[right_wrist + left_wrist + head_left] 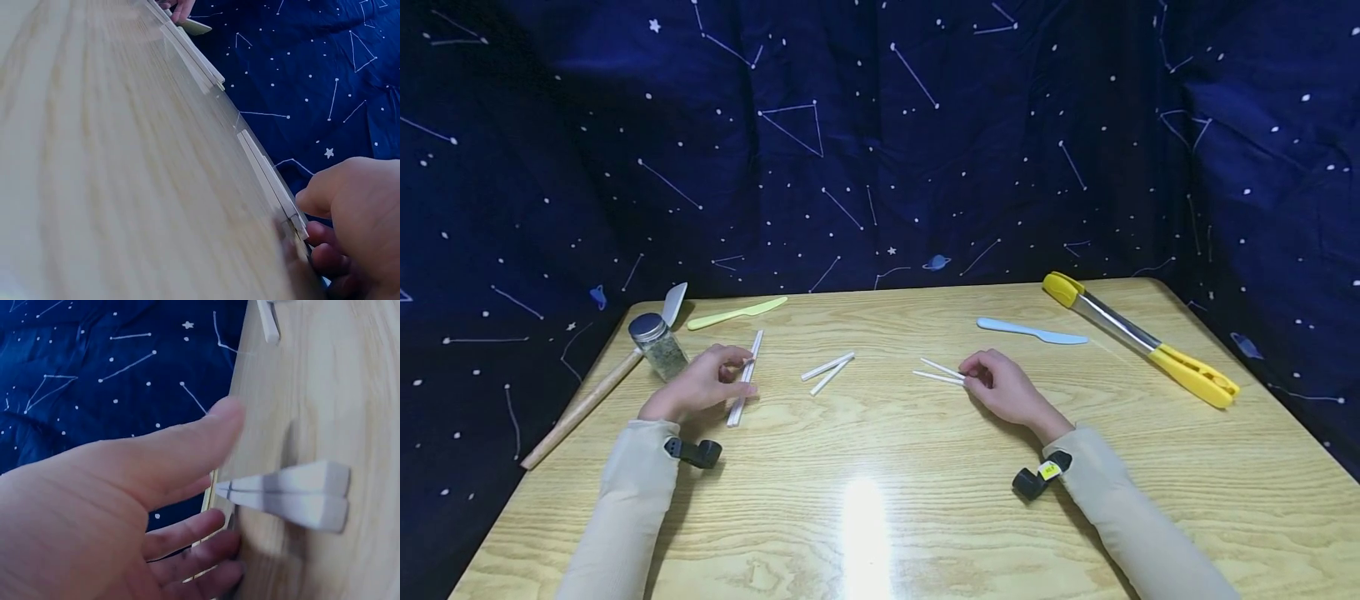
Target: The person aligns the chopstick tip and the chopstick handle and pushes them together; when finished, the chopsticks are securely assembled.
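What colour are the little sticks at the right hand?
The sticks at the right hand are plain white; the head view shows it best.

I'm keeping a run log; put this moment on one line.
Left hand: at left sticks, thumb and fingers apart | Right hand: at ends of right sticks, grip unclear | Middle sticks: on table, untouched

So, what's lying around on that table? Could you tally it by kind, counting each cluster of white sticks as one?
White stick clusters: 3 (left, middle, right)
Knives: 2 (yellow-green, blue)
Tongs: 1
Lidded jar: 1
Wooden-handled utensil: 1
Total: 8
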